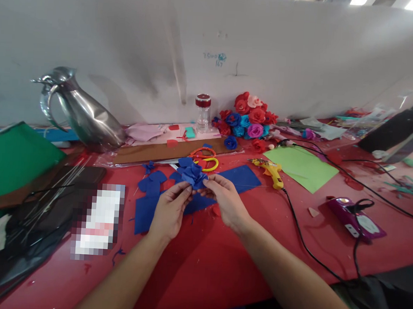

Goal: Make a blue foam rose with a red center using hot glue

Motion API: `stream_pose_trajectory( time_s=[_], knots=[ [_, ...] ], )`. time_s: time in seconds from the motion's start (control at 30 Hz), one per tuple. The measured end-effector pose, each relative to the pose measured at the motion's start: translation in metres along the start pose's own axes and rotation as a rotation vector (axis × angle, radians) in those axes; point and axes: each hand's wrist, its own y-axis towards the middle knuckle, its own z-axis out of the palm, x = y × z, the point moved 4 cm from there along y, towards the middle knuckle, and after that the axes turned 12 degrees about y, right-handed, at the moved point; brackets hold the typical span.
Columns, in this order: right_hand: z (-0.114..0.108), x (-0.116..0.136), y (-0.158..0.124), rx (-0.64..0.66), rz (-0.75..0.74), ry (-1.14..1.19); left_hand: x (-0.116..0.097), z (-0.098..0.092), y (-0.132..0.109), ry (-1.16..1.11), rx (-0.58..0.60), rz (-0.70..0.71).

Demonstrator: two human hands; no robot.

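A blue flower point(192, 173) with layered petals is held up between my two hands above the red table. My left hand point(171, 208) pinches its lower left side, thumb against fingers. On the right side, my right hand point(226, 200) grips a petal edge between thumb and fingers. Behind and below the flower lie blue sheets point(245, 178) and loose blue petals point(151, 183). Scissors with a yellow and orange handle point(211, 164) lie just beyond the flower, partly hidden by it.
A yellow glue gun point(271, 171) with a black cord lies right of my hands, near a green sheet point(302, 167) and a purple power box point(354, 219). Farther back stand a metal jug point(86, 110), a glass jar point(203, 114) and bunched flowers point(249, 117).
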Motion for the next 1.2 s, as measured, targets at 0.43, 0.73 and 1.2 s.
stream_pose_trajectory(
  time_s=[0.43, 0.73, 1.2],
  knots=[
    [0.002, -0.018, 0.001, 0.067, -0.086, -0.108, 0.002, -0.002, 0.0, -0.061, -0.004, -0.057],
    [0.003, 0.016, -0.015, 0.125, -1.032, -1.075, 0.0, 0.0, -0.005, 0.004, 0.006, -0.056],
    [0.0, 0.022, -0.011, 0.339, -1.213, -1.488, 0.003, -0.001, -0.004, 0.05, 0.035, -0.096]
  ],
)
